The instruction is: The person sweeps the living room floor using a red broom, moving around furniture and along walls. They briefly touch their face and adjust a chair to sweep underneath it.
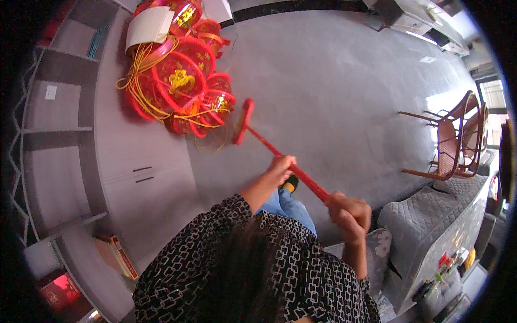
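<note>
We wrap left hand (281,168) around middle, right hand (350,214) around top of red broom (309,184), head (245,123) beside lanterns (182,81). Broom seems light, stiff-handled; best held two-handed, grips apart.

Your broom (309,182) looks like smooth plastic; toward eleven o'clock you have glossy lanterns (180,81), toward four a quilted-cloth sofa (412,211).

Broom (309,184) red from head to handle. Lanterns (186,64) see-through red, gold flower motifs, brighter red fuzzy trim. Cords (141,81) yellow. Shirt (307,274) black, covered in whitish linked squares. Jeans (295,210) light blue. Floor (334,81) plain grey, to my eye. Cabinet (145,153) pale greyish mauve. Chairs (446,145) brown. Sofa (412,212) grey, diamond-quilted.
</note>
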Demonstrator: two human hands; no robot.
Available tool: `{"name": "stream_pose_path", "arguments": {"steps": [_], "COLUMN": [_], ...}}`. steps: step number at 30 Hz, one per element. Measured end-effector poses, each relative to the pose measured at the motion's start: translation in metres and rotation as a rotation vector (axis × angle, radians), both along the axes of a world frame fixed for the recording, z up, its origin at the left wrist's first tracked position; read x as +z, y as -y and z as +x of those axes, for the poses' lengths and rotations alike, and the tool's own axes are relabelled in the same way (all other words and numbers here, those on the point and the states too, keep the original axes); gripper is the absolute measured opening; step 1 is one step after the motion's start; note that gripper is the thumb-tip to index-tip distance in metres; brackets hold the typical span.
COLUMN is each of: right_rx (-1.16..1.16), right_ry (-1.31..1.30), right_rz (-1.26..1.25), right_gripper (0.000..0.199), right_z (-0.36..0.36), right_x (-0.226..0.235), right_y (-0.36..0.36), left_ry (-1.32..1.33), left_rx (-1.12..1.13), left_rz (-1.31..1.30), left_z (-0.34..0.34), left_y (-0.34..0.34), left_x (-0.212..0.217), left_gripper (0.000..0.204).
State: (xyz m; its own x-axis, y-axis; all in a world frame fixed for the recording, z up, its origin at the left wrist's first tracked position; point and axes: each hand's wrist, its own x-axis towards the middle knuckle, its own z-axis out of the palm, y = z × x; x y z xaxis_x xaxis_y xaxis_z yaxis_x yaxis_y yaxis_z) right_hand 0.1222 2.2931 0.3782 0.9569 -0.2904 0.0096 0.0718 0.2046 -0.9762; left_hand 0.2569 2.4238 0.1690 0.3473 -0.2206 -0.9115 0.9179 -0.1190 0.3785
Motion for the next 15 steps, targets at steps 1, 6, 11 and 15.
{"name": "stream_pose_path", "arguments": {"steps": [1, 6, 11, 15], "right_rx": [0.004, -0.022, -0.242, -0.311], "right_ry": [-0.051, -0.083, -0.268, -0.096], "right_rz": [0.032, 0.087, -0.135, -0.322], "right_gripper": [0.027, 0.027, 0.025, 0.025], "right_z": [0.007, 0.037, 0.053, 0.092], "right_x": [-0.016, -0.052, 0.008, 0.038], "right_y": [0.001, 0.011, 0.051, 0.045], "left_ry": [-0.025, -0.112, -0.179, -0.241], "left_rx": [-0.052, -0.231, -0.439, -0.544], "left_rz": [-0.059, -0.028, -0.169, -0.371], "left_z": [0.013, 0.041, 0.05, 0.079], "left_y": [-0.012, -0.005, 0.093, 0.144], "left_x": [-0.017, -0.073, -0.046, -0.004], "left_gripper": [0.018, 0.014, 0.018, 0.017]}}
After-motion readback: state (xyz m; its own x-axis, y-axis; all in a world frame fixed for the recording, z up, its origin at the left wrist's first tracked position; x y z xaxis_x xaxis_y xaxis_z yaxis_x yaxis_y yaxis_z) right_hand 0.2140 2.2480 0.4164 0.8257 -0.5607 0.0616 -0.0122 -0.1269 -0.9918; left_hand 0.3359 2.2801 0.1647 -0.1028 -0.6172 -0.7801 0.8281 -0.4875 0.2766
